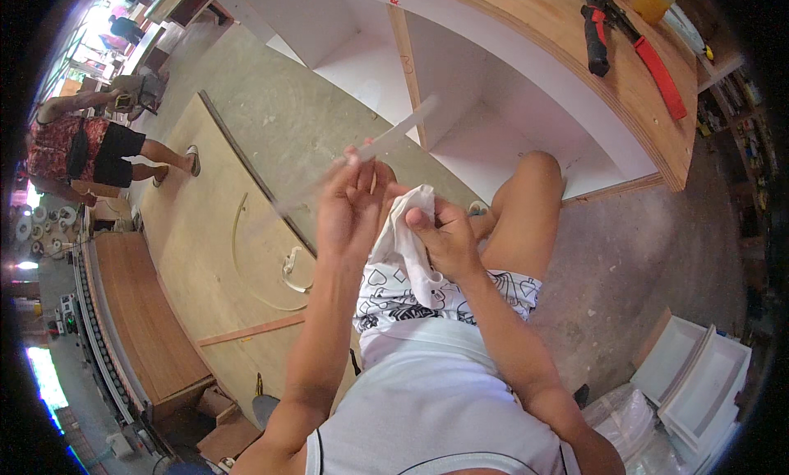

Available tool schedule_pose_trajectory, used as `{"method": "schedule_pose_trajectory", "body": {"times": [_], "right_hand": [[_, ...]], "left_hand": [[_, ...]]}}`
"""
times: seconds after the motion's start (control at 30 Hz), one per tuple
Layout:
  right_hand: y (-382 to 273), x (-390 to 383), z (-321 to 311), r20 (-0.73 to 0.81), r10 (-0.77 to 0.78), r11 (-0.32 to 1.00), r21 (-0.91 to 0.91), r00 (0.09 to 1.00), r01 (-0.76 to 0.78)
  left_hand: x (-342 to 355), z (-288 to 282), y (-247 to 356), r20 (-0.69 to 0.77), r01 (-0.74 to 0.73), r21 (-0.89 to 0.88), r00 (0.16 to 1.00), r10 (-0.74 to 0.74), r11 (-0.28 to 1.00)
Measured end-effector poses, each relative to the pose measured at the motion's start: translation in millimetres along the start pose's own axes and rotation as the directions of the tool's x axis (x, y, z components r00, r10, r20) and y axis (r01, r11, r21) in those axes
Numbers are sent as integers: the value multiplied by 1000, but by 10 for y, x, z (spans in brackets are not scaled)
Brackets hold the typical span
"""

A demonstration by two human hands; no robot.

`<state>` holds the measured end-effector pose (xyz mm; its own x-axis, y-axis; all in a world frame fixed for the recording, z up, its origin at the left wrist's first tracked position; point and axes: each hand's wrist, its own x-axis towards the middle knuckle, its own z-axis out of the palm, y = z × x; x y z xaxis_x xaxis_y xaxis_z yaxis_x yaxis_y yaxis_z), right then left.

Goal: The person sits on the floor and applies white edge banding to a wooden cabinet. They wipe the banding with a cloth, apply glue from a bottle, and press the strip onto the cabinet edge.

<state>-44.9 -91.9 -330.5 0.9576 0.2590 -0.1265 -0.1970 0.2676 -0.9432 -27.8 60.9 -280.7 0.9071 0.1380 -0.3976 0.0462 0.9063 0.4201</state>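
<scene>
My left hand (355, 200) is raised at the middle of the view, fingers curled around a thin, pale translucent strip (403, 122), which slants up to the right and is smeared by motion. Just right of it, my right hand (444, 237) grips a crumpled white cloth (407, 220) with the thumb on top; the cloth hangs over my patterned shorts. The left fingertips are close to the cloth's upper part; I cannot tell whether they touch it.
A white-lined cabinet (370, 52) stands ahead, red-handled cutters (657, 72) on its wooden top. At left, another person (111, 146) stands by a plywood sheet (189, 253) bearing a curved pale band. White drawers (699, 376) lie at lower right, over concrete floor (616, 253).
</scene>
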Motion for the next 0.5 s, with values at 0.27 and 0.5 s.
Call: {"method": "schedule_pose_trajectory", "body": {"times": [0.27, 0.5], "right_hand": [[-12, 198, -102, -100, 267, 929, 289, 958, -229], [-232, 502, -209, -222, 216, 902, 419, 951, -107]], "left_hand": [[-173, -64, -236, -4, -200, 281, 978, 209, 939], [-309, -387, -30, -47, -234, 318, 964, 262, 919]]}}
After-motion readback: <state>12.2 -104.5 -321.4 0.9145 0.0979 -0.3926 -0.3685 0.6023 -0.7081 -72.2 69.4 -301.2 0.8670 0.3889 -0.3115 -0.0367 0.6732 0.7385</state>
